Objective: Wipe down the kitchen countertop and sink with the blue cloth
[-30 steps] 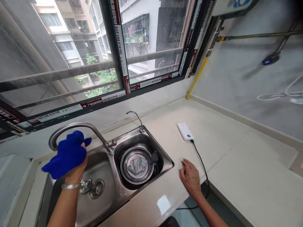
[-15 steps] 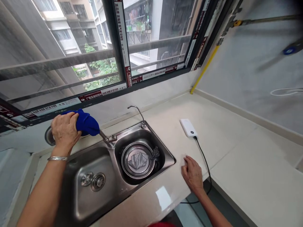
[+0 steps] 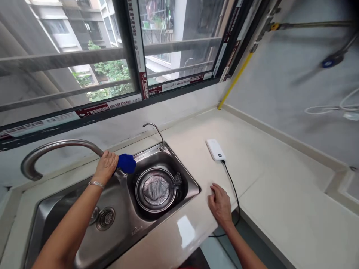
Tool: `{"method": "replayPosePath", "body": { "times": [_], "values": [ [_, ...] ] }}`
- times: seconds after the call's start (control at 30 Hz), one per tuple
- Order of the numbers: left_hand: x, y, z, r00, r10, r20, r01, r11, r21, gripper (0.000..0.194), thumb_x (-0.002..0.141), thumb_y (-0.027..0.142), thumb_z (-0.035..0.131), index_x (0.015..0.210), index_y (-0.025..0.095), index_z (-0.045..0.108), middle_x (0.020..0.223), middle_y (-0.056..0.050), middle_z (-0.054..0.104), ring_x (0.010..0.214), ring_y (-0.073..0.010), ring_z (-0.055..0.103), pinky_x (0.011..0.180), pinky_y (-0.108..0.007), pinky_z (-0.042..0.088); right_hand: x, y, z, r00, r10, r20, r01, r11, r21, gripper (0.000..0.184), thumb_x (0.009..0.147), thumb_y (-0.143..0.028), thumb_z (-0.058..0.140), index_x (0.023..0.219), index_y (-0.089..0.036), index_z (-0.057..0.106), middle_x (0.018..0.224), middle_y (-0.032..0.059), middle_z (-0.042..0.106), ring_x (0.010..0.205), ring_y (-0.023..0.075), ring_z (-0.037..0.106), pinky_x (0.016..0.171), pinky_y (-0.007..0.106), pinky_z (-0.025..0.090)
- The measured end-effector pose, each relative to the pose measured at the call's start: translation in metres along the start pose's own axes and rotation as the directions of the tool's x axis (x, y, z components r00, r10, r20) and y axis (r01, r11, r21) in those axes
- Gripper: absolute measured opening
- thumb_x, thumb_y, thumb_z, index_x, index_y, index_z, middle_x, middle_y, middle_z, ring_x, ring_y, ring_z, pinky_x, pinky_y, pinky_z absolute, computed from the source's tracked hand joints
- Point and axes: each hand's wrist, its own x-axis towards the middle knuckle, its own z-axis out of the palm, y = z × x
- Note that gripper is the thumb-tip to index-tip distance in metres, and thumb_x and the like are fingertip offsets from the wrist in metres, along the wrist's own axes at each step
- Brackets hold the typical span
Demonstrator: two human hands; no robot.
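My left hand (image 3: 107, 164) is closed round a blue cloth (image 3: 126, 163), wrapped about the lower end of the curved steel faucet (image 3: 66, 143), near its base. Part of the cloth hangs out on the right side of the hand. On the counter (image 3: 190, 179), right of the sink, rests my right hand (image 3: 220, 203), fingers loosely bent and nothing in them. In the right bowl of the double sink (image 3: 146, 224) lies a metal basin with a strainer (image 3: 156, 189), a grey cloth (image 3: 158, 189) inside it. A dark scouring ball (image 3: 177, 178) sits at its right edge.
A white power bank (image 3: 215, 150) with a black cable (image 3: 233, 183) lies beyond my right hand; the cable runs over the counter edge. A small thin faucet (image 3: 156, 130) rises behind the right bowl. Window frame (image 3: 112, 106) and yellow pipe (image 3: 235, 80) bound the back.
My left hand has moved right and down along the faucet with the blue cloth, from the curved spout to near the base. The view has shifted slightly; my right hand stays on the counter.
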Motion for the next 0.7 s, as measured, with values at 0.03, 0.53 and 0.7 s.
{"method": "replayPosePath", "body": {
  "times": [0.03,0.53,0.7],
  "values": [
    [-0.001,0.002,0.003,1.0,-0.01,-0.006,0.01,1.0,-0.006,0.03,0.092,0.008,0.036,0.09,0.006,0.066,0.08,-0.018,0.06,0.082,-0.0327,0.056,0.087,-0.046,0.046,0.0,0.0,0.0,1.0,0.007,-0.002,-0.007,1.0,0.008,0.036,0.086,-0.017,0.046,0.119,-0.019,0.062,0.127,0.0147,0.067,0.119,0.0288,0.062,0.099,0.051,0.053],
    [-0.061,0.017,-0.024,0.794,-0.582,-0.177,0.283,0.611,-0.74,0.06,0.076,0.014,0.049,0.136,0.014,0.052,0.13,-0.015,0.061,0.12,-0.0319,0.059,0.108,-0.047,0.051,0.001,-0.001,-0.002,1.0,0.017,-0.004,-0.017,1.0,0.004,0.038,0.085,-0.015,0.047,0.119,-0.018,0.063,0.128,0.0153,0.067,0.12,0.0281,0.062,0.102,0.049,0.051],
    [-0.1,0.013,-0.042,0.457,-0.887,0.057,0.498,0.203,-0.843,0.063,0.078,0.025,0.055,0.14,0.021,0.049,0.132,-0.014,0.061,0.119,-0.0351,0.06,0.111,-0.057,0.048,0.0,0.0,-0.001,1.0,0.007,-0.01,-0.007,1.0,-0.005,0.038,0.084,-0.015,0.047,0.119,-0.018,0.062,0.128,0.0152,0.067,0.12,0.0288,0.061,0.101,0.049,0.051]
  ]
}}
